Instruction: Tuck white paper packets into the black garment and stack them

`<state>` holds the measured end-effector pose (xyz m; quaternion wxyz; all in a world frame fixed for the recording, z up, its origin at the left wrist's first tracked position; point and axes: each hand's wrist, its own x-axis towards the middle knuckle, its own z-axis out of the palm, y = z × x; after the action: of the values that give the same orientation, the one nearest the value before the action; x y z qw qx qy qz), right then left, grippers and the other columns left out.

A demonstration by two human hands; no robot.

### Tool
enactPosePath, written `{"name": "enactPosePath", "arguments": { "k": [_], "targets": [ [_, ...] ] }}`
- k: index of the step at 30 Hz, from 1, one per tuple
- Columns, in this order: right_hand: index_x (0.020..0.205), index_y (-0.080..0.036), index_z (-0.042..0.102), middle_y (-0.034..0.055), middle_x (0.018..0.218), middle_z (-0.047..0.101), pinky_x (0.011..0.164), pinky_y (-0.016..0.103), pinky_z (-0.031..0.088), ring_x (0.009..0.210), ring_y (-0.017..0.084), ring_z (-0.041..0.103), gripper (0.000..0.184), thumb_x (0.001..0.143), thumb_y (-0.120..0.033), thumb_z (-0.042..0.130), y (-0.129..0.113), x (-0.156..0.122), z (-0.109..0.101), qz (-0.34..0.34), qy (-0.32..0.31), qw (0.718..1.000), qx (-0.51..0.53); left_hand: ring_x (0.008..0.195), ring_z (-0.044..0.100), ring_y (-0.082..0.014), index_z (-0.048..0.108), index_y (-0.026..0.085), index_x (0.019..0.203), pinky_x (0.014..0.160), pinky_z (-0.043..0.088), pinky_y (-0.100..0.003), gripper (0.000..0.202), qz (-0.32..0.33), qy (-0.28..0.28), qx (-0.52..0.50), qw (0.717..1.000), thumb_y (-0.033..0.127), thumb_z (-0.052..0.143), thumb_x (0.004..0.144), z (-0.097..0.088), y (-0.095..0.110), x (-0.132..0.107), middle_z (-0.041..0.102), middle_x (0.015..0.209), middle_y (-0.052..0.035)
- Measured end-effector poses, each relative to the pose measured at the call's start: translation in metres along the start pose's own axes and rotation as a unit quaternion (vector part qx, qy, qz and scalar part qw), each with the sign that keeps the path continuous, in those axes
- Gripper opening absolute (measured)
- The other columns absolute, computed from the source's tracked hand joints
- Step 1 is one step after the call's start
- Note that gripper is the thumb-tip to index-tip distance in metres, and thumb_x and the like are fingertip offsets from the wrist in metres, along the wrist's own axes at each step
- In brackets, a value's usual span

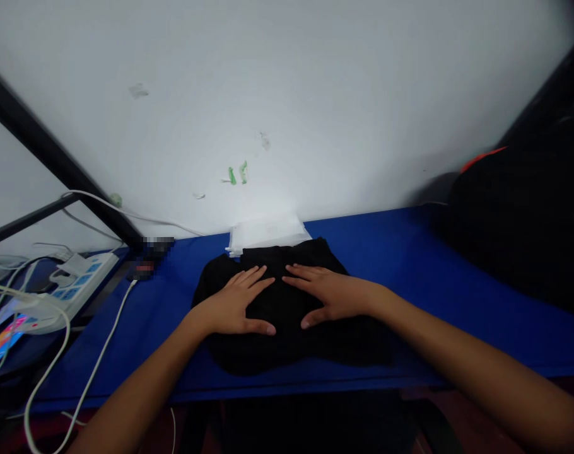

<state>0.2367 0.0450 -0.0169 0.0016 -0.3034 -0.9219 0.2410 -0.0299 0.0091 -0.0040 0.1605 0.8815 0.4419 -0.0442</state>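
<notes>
A black piece of folded cloth [282,340], perhaps a garment, lies on the blue table [376,239] in the middle of the head view. My left hand [242,302] rests flat on its left half, fingers spread and pointing inward. On the right half my right hand [327,293] lies the same way, palm down with the thumb apart. A gap of dark cloth shows between the two hands. Just behind the cloth sits a stack of thin white plastic bags or sheets [268,230], its near edge partly covered by the cloth.
A white power strip [88,284] with tangled cables and a lit phone [5,340] are at the left. A small dark device [142,268] with a white cable lies nearby. A large black bag-like object [518,221] fills the right. A white wall [344,113] stands behind.
</notes>
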Motion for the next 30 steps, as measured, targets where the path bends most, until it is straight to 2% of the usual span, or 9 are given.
{"name": "enactPosePath", "arguments": {
  "k": [7, 11, 16, 24, 30],
  "targets": [
    [0.151, -0.022, 0.026, 0.0136, 0.159, 0.016, 0.117, 0.050, 0.018, 0.145, 0.035, 0.015, 0.100, 0.073, -0.069, 0.065, 0.0020, -0.0002, 0.0004, -0.005, 0.010, 1.000, -0.004, 0.147, 0.013, -0.0333, 0.026, 0.024, 0.150, 0.117, 0.017, -0.052, 0.099, 0.008, 0.010, -0.004, 1.000, 0.079, 0.054, 0.074, -0.0006, -0.0020, 0.0007, 0.013, 0.160, -0.0125],
    [0.151, -0.020, 0.026, 0.0142, 0.159, 0.014, 0.118, 0.049, 0.018, 0.146, 0.034, 0.015, 0.100, 0.073, -0.069, 0.065, 0.0007, -0.0005, -0.0004, 0.004, 0.003, 1.000, -0.015, 0.147, 0.012, -0.0328, 0.026, 0.023, 0.151, 0.117, 0.016, -0.052, 0.100, 0.002, 0.003, -0.003, 1.000, 0.080, 0.054, 0.073, -0.0012, -0.0012, 0.0008, 0.013, 0.160, -0.0126],
    [0.151, -0.015, 0.026, 0.0167, 0.159, 0.013, 0.118, 0.047, 0.018, 0.146, 0.033, 0.015, 0.100, 0.075, -0.066, 0.066, -0.0018, -0.0010, -0.0017, 0.009, -0.005, 1.000, -0.023, 0.147, 0.014, -0.0328, 0.027, 0.025, 0.150, 0.117, 0.017, -0.052, 0.097, 0.016, 0.021, -0.002, 1.000, 0.079, 0.055, 0.074, 0.0004, -0.0028, 0.0001, 0.016, 0.159, -0.0123],
    [0.151, -0.020, 0.027, 0.0146, 0.159, 0.016, 0.117, 0.048, 0.020, 0.145, 0.034, 0.017, 0.098, 0.074, -0.069, 0.064, 0.0021, -0.0008, 0.0007, -0.001, 0.011, 1.000, -0.025, 0.146, 0.015, -0.0335, 0.028, 0.025, 0.150, 0.116, 0.017, -0.052, 0.096, 0.018, 0.024, -0.006, 1.000, 0.078, 0.056, 0.074, 0.0017, -0.0040, 0.0006, 0.017, 0.159, -0.0126],
    [0.151, -0.017, 0.028, 0.0157, 0.158, 0.016, 0.118, 0.048, 0.019, 0.145, 0.034, 0.017, 0.100, 0.074, -0.069, 0.064, 0.0017, 0.0001, 0.0010, 0.001, 0.012, 1.000, -0.027, 0.147, 0.014, -0.0326, 0.026, 0.024, 0.151, 0.118, 0.016, -0.050, 0.098, 0.013, 0.017, 0.001, 1.000, 0.079, 0.054, 0.074, 0.0007, -0.0028, 0.0004, 0.015, 0.160, -0.0116]
  ]
}}
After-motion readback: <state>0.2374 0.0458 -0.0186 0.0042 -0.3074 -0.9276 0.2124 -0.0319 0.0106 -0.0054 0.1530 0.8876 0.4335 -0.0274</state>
